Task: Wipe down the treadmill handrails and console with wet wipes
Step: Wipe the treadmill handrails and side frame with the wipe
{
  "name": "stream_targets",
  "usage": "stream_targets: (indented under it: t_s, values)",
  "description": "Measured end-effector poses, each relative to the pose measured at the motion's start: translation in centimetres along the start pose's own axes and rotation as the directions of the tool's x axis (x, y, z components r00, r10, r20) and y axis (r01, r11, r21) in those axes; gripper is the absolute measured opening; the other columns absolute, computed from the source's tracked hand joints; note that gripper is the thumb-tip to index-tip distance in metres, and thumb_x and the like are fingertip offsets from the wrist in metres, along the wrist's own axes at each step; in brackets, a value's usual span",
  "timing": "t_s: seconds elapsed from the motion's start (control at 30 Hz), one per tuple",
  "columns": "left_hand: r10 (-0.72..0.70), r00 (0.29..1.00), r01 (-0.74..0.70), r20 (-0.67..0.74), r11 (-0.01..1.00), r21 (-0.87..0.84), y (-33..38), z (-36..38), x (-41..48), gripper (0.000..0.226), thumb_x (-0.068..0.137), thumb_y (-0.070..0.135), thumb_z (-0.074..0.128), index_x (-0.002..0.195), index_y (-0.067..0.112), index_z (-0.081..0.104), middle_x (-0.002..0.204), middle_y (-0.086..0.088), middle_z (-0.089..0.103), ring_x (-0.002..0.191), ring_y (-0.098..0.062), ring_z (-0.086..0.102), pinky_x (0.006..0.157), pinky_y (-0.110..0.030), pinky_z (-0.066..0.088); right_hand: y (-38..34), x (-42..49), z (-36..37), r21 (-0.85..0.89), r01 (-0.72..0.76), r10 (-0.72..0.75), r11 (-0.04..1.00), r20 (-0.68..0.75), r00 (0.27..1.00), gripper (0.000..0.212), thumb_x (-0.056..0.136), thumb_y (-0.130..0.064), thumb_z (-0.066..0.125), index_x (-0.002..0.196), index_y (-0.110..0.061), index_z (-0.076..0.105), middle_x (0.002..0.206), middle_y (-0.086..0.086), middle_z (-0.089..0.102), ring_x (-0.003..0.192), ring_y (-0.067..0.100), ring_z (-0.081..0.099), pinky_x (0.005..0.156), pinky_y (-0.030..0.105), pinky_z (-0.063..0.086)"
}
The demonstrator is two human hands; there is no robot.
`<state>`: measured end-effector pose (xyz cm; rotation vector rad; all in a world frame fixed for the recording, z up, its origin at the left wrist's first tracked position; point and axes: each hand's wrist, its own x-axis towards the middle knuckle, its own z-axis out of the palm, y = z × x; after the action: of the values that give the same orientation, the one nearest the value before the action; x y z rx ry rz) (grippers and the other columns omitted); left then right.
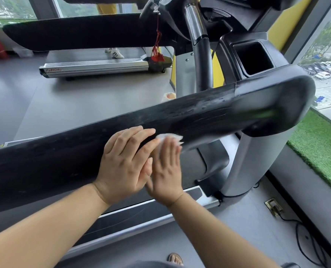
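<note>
Right hand (pixel 166 171) is flat, fingers straight, pressing a crumpled white wet wipe (pixel 169 137) against the side of the black handrail (pixel 209 115). Left hand (pixel 125 163) lies open and flat on the rail, touching the right. The rail surface is dull and scuffed, with wet streaks toward its rounded end near the cup holder (pixel 253 59); around it are grey floor (pixel 83 101), a second treadmill (pixel 95 68) behind, and a green turf strip (pixel 319 144) below the window (pixel 330 55).

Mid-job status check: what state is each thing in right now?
handrail: streaky wet near its far end.
wet wipe: bunched, pressed against the handrail.
right hand: fingers straight, pressing the wet wipe.
left hand: flat on the handrail.
safety clip: hanging by its cord.
</note>
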<state>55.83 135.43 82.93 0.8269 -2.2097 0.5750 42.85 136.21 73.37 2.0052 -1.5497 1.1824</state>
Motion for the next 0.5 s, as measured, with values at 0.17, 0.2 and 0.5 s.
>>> stream_targets:
  t_s: [0.17,0.2,0.5]
  values:
    - [-0.010,1.000,0.010,-0.003,1.000,0.007,0.2,0.2,0.3,0.040,0.087,0.024,0.046,0.120,0.013,0.064,0.130,-0.005,0.051,0.116,-0.028,0.047,0.105,-0.038,0.028,4.8,0.2,-1.2,-0.173,0.110,-0.117,0.979,-0.028,0.993,0.063,0.101,-0.050,0.016,0.152,-0.020,-0.006,0.159,0.010,-0.015,0.147,0.022,-0.010,0.117,0.044,-0.003]
    - [-0.012,1.000,0.012,-0.008,1.000,0.007,0.2,0.3,0.3,0.039,0.086,0.024,0.046,0.120,0.013,0.063,0.130,-0.004,0.051,0.116,-0.028,0.047,0.104,-0.038,0.028,6.1,0.5,-1.9,-0.156,-0.019,0.011,0.988,-0.049,0.999,0.064,0.101,-0.051,0.014,0.152,-0.019,-0.009,0.157,0.016,-0.015,0.146,0.021,-0.015,0.116,0.043,-0.006]
    - [-0.020,1.000,0.020,-0.013,1.000,0.012,1.2,0.5,0.8,0.039,0.087,0.026,0.046,0.119,0.015,0.064,0.129,-0.004,0.054,0.117,-0.027,0.048,0.102,-0.040,0.028,1.5,2.5,-2.0,0.180,-0.318,0.328,0.931,-0.025,0.944,0.074,0.098,-0.058,0.013,0.148,-0.014,-0.021,0.151,0.003,-0.033,0.142,0.023,-0.025,0.116,0.037,-0.015]
